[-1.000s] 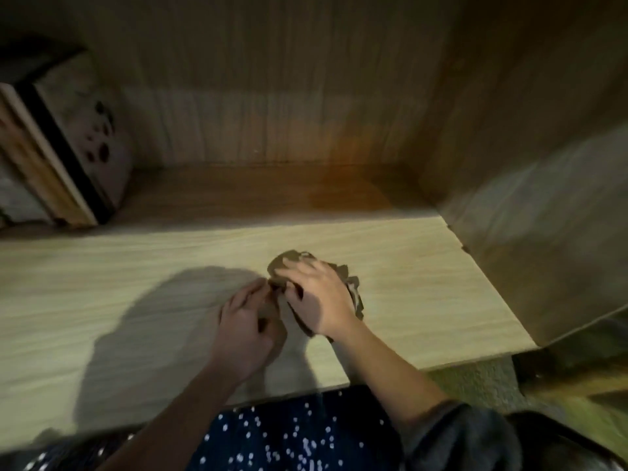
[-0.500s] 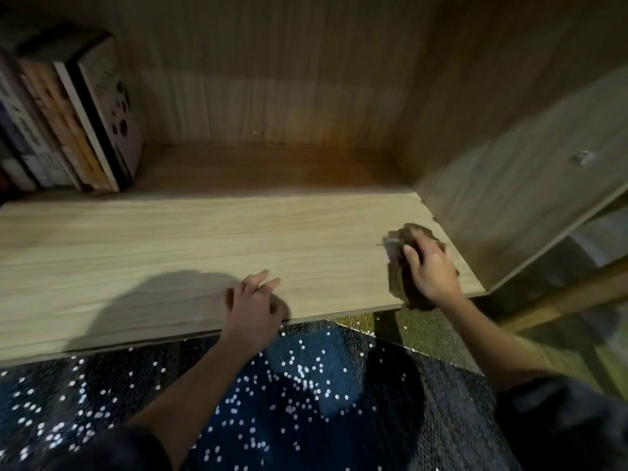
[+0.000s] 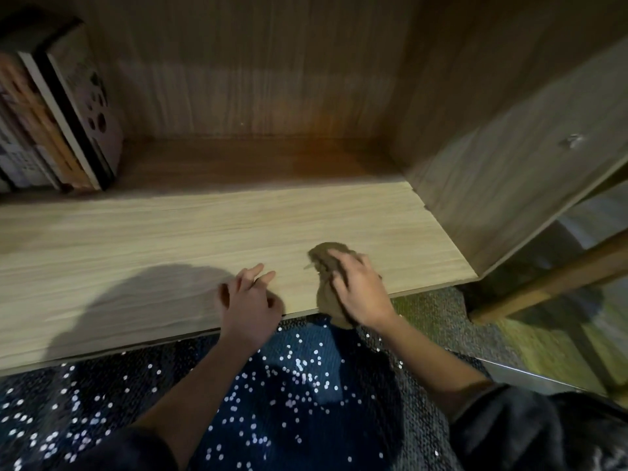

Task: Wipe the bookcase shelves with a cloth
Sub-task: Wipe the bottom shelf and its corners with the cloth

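Observation:
A light wooden shelf [image 3: 170, 239] of the bookcase spans the view. My right hand [image 3: 362, 287] presses a crumpled brown cloth [image 3: 328, 258] flat on the shelf near its front edge, right of centre; part of the cloth hangs over the edge. My left hand [image 3: 249, 299] rests on the front edge just left of the cloth, fingers spread, holding nothing.
Several books [image 3: 57, 120] stand upright at the back left of the shelf. The bookcase side panel [image 3: 509, 171] closes the right end, the back panel [image 3: 255, 79] the rear. A wooden bar [image 3: 550, 280] crosses outside on the right. Dark dotted fabric [image 3: 289, 385] lies below the edge.
My right hand has slid the cloth leftward from the shelf's right end toward the middle. My left hand has stayed at the front edge.

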`<state>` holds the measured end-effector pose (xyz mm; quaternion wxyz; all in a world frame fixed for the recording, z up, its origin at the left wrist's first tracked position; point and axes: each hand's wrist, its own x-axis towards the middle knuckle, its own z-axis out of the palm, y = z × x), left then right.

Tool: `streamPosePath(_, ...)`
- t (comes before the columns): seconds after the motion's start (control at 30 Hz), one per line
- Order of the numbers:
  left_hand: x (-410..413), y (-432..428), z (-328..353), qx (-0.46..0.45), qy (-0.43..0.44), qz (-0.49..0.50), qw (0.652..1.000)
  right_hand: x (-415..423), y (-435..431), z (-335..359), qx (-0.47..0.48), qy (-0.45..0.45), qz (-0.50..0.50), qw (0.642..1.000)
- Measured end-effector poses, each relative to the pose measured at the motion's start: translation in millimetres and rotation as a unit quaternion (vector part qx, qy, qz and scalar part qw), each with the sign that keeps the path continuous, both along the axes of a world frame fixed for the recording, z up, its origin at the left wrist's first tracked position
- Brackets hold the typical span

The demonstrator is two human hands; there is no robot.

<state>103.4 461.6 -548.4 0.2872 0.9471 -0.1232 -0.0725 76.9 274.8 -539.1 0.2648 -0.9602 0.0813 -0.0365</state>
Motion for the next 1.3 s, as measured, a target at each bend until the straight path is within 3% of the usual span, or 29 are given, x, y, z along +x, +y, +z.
streamPosePath(0.13, 4.4, -16.4, 2.2, 0.022, -0.019, -0.057, 0.998, 8.5, -94.8, 6.0, -0.01, -0.019, -0.206, 0.978)
streamPosePath(0.23, 7.4, -42.0, 2.7, 0.043, -0.005, -0.099, 0.994, 3.6, -143.2, 0.5, -0.02, 0.045, -0.245, 0.968)
streamPosePath(0.37, 14.1, -58.3, -2.2, 0.034, 0.027, -0.09, 0.995, 10.0, -123.7, -6.9, -0.061, 0.012, -0.257, 0.964)
streamPosePath(0.57, 17.4, -34.2, 2.0, 0.006, 0.008, -0.13, 0.991, 4.7, -17.3, -11.7, -0.069, -0.03, -0.146, 0.986)
streamPosePath(0.7, 29.7, 20.0, 2.1, 0.051, -0.055, -0.074, 0.994, 0.9, 44.0, -15.3, -0.095, -0.008, -0.028, 0.995)
streamPosePath(0.83, 31.2, 68.3, -2.9, 0.043, -0.046, -0.03, 0.998, 3.7, 75.3, -11.9, -0.054, 0.004, 0.122, 0.991)
streamPosePath(0.97, 30.3, 97.2, 0.8, -0.065, -0.039, 0.016, 0.997, 57.0, 76.6, -5.1, -0.083, 0.037, 0.055, 0.994)
streamPosePath(1.0, 29.5, 101.3, 3.3, -0.075, -0.033, 0.033, 0.996, 64.3, 84.9, -2.5, -0.064, 0.062, 0.054, 0.995)
streamPosePath(1.07, 30.4, 107.0, 7.9, -0.082, -0.027, 0.056, 0.995, 64.5, 112.1, 2.9, 0.096, 0.111, 0.108, 0.983)
streamPosePath(1.13, 32.9, 108.6, 11.8, -0.098, -0.034, 0.075, 0.992, 53.5, 127.9, 13.5, 0.351, 0.104, 0.12, 0.923)
streamPosePath(1.17, 33.0, 106.6, 14.8, -0.099, -0.032, 0.085, 0.991, 49.4, 124.5, 19.6, 0.422, 0.077, 0.082, 0.9)
streamPosePath(1.2, 32.6, 103.0, 16.6, -0.081, -0.019, 0.091, 0.992, 48.9, 114.8, 22.3, 0.418, 0.039, 0.046, 0.906)
streamPosePath(1.3, 27.7, 75.1, 16.1, 0.052, 0.052, 0.048, 0.996, 54.3, 76.4, 5.5, 0.148, -0.041, 0.019, 0.988)
